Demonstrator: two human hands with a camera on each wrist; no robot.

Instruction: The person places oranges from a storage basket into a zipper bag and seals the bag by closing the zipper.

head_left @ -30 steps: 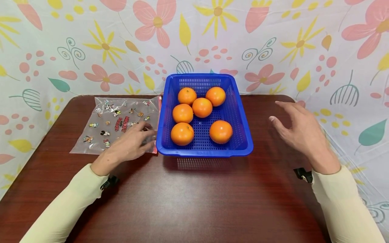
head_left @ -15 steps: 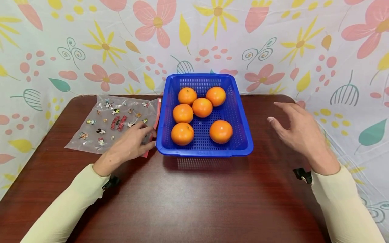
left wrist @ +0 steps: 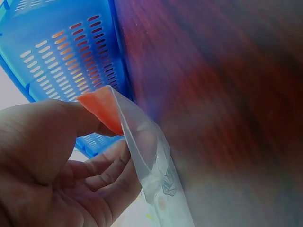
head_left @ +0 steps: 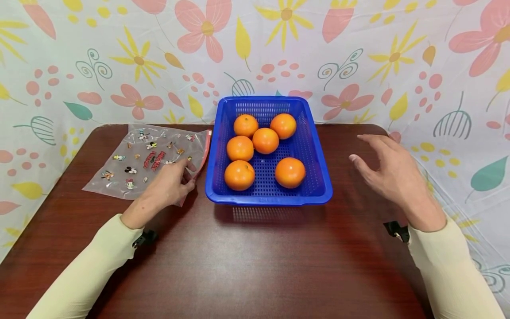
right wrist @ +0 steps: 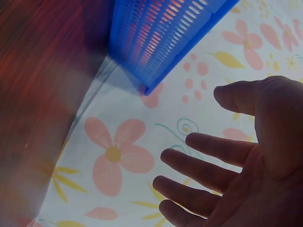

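Observation:
A clear zip bag (head_left: 137,159) printed with cartoon figures lies on the table, left of the blue basket. My left hand (head_left: 169,181) pinches its red-edged opening near the front corner. In the left wrist view the thumb and fingers hold the red strip (left wrist: 105,108) and the clear film (left wrist: 142,142) hangs from it. The blue plastic basket (head_left: 268,200) holds several oranges (head_left: 239,175). My right hand (head_left: 392,173) hovers right of the basket with fingers extended and holds nothing; the right wrist view shows its spread fingers (right wrist: 203,165) apart from the basket wall (right wrist: 156,42).
The dark wooden table (head_left: 255,266) runs back to a flower-printed cloth (head_left: 279,53) that hangs behind it and down the right side. A dark strap (head_left: 145,239) sits at the left wrist, another strap (head_left: 397,230) at the right.
My left hand has drawn the bag's front corner left and away from the basket, so the bag has turned and shifted slightly left. The right hand has drifted a little left.

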